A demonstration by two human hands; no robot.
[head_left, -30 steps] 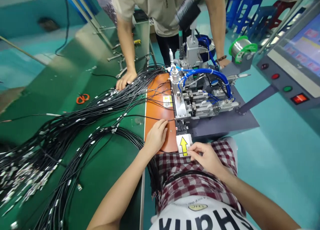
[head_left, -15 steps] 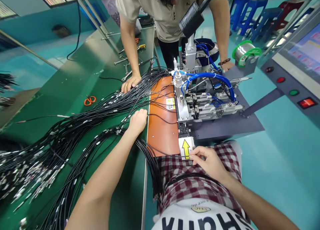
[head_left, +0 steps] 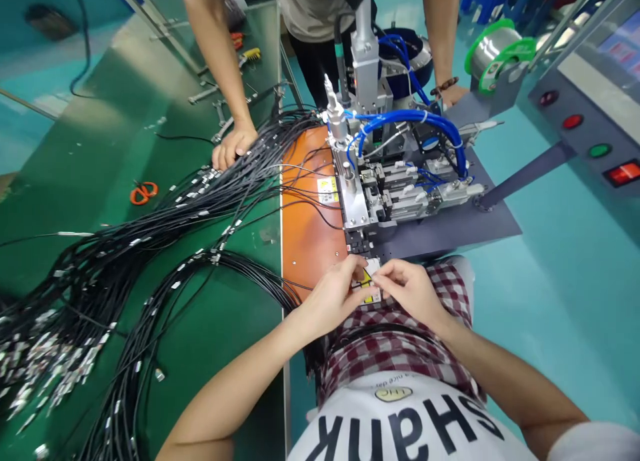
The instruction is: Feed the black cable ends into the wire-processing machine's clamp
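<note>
My right hand (head_left: 411, 293) is closed in a pinch on a thin black cable (head_left: 369, 275), near its end. Close beside it, my left hand (head_left: 330, 299) is curled around the same cable, its thumb apart from the index finger; the fingers partly hide the cable. Both hands are over a white label with a yellow arrow (head_left: 369, 298) at the front of a machine (head_left: 356, 207). Left of them, an orange-brown plate (head_left: 313, 241) adjoins the machine, with several black cables running across it.
Black cable bundles (head_left: 165, 231) lie across the green table (head_left: 240, 334). Orange-handled scissors (head_left: 144, 193) lie beyond them. Opposite, a co-worker's hand (head_left: 234, 146) rests on the cables. A solder wire spool (head_left: 500, 53) and a control panel (head_left: 595, 127) stand at the right.
My left hand has moved right from the cable bundle to beside my right hand. My right hand still pinches the cable. The view has shifted, and the co-worker's hand stays on the cables.
</note>
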